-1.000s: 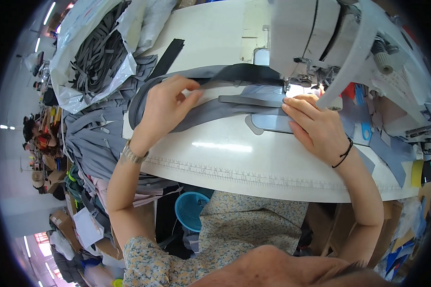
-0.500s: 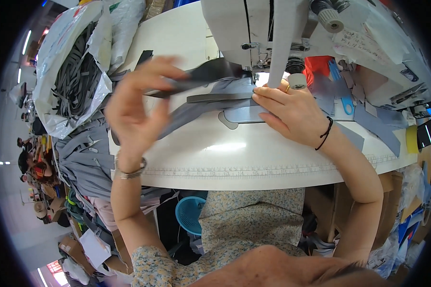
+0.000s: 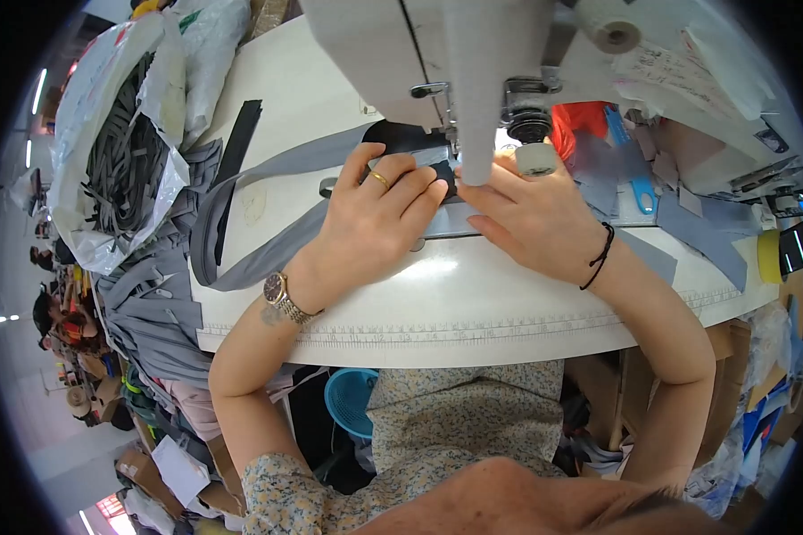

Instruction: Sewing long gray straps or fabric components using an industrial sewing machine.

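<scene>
A sewing machine stands over the white table, its needle area just beyond my fingertips. My left hand is closed, its fingertips gripping a small dark fabric piece at the front of the needle area. Opposite it, my right hand holds the fabric's right side with bent fingers, the thumb lower and slightly apart; a white machine part hides some fingertips. A long grey fabric strip runs from beside the needle and loops leftward. Under the machine head lies a black piece.
A black strip lies on the table at left, near a plastic bag stuffed with grey strips. Grey fabric hangs past the left edge. Blue-handled scissors, grey scraps and yellow tape lie at right.
My left hand has come down and rightward from the air to the needle area, closing on the fabric. The grey strip now loops widely at left. My right hand stays nearly in place.
</scene>
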`<action>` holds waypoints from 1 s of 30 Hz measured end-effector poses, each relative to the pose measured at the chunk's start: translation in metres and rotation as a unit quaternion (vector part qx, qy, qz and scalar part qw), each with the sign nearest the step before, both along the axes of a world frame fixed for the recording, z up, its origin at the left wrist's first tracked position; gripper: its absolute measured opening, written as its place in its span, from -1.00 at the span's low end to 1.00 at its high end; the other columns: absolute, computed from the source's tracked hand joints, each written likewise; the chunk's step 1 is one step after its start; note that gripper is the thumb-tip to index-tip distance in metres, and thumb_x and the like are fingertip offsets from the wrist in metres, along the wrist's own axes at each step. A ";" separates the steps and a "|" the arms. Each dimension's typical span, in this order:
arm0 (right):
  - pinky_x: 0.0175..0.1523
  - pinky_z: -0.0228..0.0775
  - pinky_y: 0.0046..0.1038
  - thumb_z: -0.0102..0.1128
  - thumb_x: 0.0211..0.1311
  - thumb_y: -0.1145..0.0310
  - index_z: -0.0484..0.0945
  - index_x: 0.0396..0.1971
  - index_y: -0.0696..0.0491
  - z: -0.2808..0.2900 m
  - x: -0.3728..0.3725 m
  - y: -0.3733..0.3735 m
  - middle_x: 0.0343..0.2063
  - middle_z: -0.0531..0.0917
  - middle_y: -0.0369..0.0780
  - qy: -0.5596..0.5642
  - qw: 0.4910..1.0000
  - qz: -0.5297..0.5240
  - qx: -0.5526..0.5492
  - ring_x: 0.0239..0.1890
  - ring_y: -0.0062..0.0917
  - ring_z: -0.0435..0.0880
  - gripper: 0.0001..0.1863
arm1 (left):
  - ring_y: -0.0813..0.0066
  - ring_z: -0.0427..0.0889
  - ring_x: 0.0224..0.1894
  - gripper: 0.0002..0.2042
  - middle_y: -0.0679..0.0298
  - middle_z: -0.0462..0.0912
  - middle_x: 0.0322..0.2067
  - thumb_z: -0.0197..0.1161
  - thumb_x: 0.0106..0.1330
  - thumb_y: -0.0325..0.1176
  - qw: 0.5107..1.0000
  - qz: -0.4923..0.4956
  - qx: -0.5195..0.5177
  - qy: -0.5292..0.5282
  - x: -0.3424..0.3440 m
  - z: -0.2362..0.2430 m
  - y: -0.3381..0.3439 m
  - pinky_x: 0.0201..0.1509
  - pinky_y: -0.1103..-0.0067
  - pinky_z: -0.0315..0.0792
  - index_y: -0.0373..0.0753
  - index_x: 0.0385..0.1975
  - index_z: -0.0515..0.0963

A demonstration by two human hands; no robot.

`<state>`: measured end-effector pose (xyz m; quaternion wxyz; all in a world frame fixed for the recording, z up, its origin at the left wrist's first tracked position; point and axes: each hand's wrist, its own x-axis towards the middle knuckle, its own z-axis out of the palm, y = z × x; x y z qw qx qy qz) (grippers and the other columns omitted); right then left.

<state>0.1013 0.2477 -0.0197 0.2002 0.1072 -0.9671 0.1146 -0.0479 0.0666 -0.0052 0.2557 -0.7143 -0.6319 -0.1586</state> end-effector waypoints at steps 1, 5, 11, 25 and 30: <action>0.30 0.21 0.10 0.31 0.21 0.19 0.63 -0.11 0.03 0.001 0.000 -0.001 -0.06 0.62 -0.34 -0.001 1.000 0.005 0.000 0.05 -0.41 0.61 -0.68 | 0.31 0.59 -0.13 -0.75 0.25 0.67 -0.28 0.31 0.00 -0.44 1.000 0.005 0.000 -0.001 -0.002 -0.001 -0.001 0.05 0.25 0.44 -0.31 -0.27 0.63; 0.35 0.13 0.19 0.34 0.18 0.25 0.65 -0.10 -0.01 0.005 0.001 0.002 0.03 0.61 -0.32 -0.001 1.000 -0.001 -0.027 0.09 -0.39 0.61 -0.70 | 0.34 0.61 -0.17 -0.75 0.26 0.70 -0.28 0.32 -0.01 -0.46 0.998 -0.033 0.033 -0.044 -0.006 -0.004 0.002 0.05 0.24 0.44 -0.30 -0.28 0.64; 0.38 0.06 0.23 0.34 0.19 0.24 0.65 -0.06 -0.03 -0.002 0.001 0.003 0.05 0.60 -0.32 0.001 0.999 0.009 -0.033 -0.01 -0.45 0.64 -0.68 | 0.31 0.65 -0.20 -0.84 0.20 0.70 -0.30 0.31 0.02 -0.51 0.994 -0.040 0.035 -0.097 -0.005 -0.008 0.006 -0.03 0.38 0.50 -0.32 -0.36 0.62; 0.05 0.44 -0.23 0.42 0.06 0.36 0.63 -0.09 0.05 0.010 0.011 -0.006 0.06 0.56 -0.24 -0.018 0.999 -0.025 0.041 0.12 -0.38 0.59 -0.64 | 0.23 0.69 -0.11 -0.86 0.14 0.68 -0.23 0.30 0.07 -0.52 0.987 -0.093 -0.008 -0.129 -0.015 -0.005 0.010 -0.12 0.46 0.62 -0.36 -0.36 0.59; 0.43 -0.07 0.24 0.37 0.12 0.24 0.64 -0.10 0.03 0.009 0.005 -0.002 -0.24 0.66 -0.37 0.023 0.998 -0.039 0.043 0.01 -0.39 0.62 -0.65 | 0.25 0.70 -0.11 -0.84 0.15 0.64 -0.21 0.29 0.07 -0.51 0.987 -0.092 -0.008 -0.130 -0.019 -0.007 0.017 -0.17 0.53 0.63 -0.35 -0.34 0.59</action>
